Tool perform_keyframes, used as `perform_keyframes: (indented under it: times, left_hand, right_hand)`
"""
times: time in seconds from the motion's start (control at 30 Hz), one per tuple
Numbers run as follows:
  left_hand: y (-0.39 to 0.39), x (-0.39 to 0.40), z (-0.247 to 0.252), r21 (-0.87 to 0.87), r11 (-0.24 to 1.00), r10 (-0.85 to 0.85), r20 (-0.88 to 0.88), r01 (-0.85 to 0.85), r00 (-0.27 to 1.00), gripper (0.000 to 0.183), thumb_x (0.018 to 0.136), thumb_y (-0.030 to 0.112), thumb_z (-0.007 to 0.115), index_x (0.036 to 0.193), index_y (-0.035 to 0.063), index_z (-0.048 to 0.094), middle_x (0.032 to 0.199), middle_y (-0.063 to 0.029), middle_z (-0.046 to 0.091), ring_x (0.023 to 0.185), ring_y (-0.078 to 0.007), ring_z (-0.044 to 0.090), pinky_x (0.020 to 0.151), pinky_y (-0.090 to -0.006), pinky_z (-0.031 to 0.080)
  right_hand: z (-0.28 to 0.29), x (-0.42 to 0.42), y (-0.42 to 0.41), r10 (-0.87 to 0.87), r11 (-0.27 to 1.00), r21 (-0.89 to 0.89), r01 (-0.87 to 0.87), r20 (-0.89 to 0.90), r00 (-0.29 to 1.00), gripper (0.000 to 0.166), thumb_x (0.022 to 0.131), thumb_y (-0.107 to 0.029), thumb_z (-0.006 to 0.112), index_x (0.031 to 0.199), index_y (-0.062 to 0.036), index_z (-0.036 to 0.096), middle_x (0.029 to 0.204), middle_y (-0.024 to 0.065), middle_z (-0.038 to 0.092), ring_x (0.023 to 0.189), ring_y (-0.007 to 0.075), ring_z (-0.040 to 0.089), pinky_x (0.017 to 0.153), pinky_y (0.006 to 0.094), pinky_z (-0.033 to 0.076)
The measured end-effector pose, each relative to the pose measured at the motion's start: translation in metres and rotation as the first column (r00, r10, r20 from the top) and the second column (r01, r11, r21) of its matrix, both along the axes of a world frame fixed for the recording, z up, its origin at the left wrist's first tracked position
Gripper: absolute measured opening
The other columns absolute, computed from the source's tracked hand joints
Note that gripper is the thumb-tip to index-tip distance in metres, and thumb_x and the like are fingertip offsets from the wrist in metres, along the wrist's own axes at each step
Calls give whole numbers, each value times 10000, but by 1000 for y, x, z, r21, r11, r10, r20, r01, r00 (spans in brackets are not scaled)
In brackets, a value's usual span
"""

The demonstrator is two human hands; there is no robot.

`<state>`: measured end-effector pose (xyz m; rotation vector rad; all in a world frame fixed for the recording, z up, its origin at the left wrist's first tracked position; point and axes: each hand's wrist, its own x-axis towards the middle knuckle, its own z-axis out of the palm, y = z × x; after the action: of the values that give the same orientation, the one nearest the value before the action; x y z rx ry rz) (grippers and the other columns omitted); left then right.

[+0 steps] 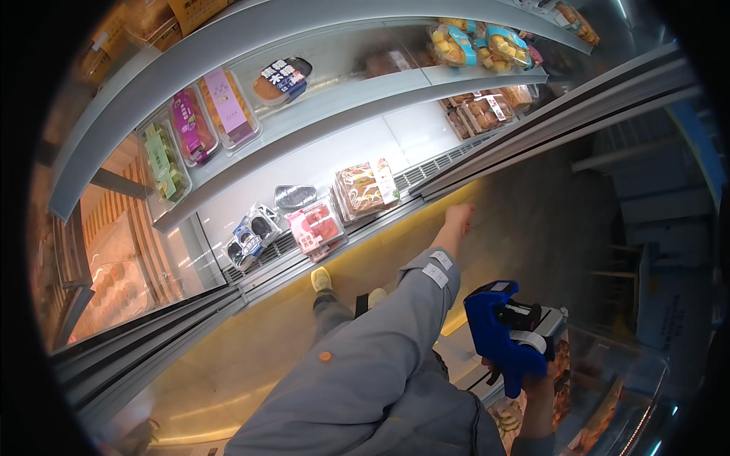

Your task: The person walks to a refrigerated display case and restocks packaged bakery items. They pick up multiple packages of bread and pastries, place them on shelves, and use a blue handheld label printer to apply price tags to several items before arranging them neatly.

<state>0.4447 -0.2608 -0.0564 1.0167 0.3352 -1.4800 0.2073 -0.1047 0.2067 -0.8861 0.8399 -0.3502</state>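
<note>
My left arm, in a grey sleeve, reaches across the view. Past its cuff, my left hand [459,219] is beside the front edge of a refrigerated display case [399,196]. Its fingers are partly curled and turned away, so I cannot tell whether they hold anything. Two white labels [438,269] are stuck to that sleeve near the cuff. At the lower right, my right hand [539,383] grips a blue handheld price labeller [495,330], with a white label roll [527,341] showing in its side. Packed pastries [368,188] and a pink-labelled pack [315,227] sit along the case's front.
Shelves above hold clear packs with purple [227,105] and green bands [161,162], and tubs with yellow pieces [505,47]. Black-and-white packs [251,235] lie at the case's front left. Behind the labeller stands a clear-sided container [619,365] with packaged food. My shoe [321,279] is by the case.
</note>
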Motion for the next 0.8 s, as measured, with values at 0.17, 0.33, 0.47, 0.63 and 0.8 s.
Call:
perform_keyframes:
  times: [0.17,0.33,0.47,0.63,0.8]
  left_hand:
    - [8,15,13,86,986,154,-174,-141,973,166,796,118,601,694,133,472,488,59,233,374,-78,199,364,-229,172]
    - [21,14,2,175,919,394,-407,-353,824,280,813,134,575,632,180,366,464,65,197,358,-71,166,364,-224,143]
    - [30,0,-13,205,911,412,-474,-358,778,316,816,141,567,616,191,327,459,62,162,356,-75,143,370,-218,124]
    - [47,-21,-43,254,891,455,-514,-378,728,231,823,156,557,651,191,405,468,65,169,363,-73,144,369,-211,135]
    - [62,-51,-42,313,896,442,-544,-316,713,84,822,164,551,752,168,505,477,62,193,374,-69,174,366,-207,151]
  right_hand:
    - [-18,7,19,-307,938,242,247,251,918,1082,640,-834,396,1244,63,352,911,215,567,788,322,570,737,402,470]
    - [-20,49,39,-381,892,347,291,227,896,1089,630,-874,327,1187,61,368,875,150,491,746,232,468,678,326,385]
    - [-41,39,35,-423,739,669,-82,555,717,1132,632,-866,343,1247,84,315,1010,208,495,893,301,501,815,402,402]
    - [-24,76,45,-393,865,329,378,-24,919,1115,593,-899,317,1135,74,383,881,110,446,764,220,433,688,338,369]
    - [-54,37,33,-389,771,634,54,402,829,1135,614,-892,286,1203,77,342,996,169,484,888,294,484,787,413,397]
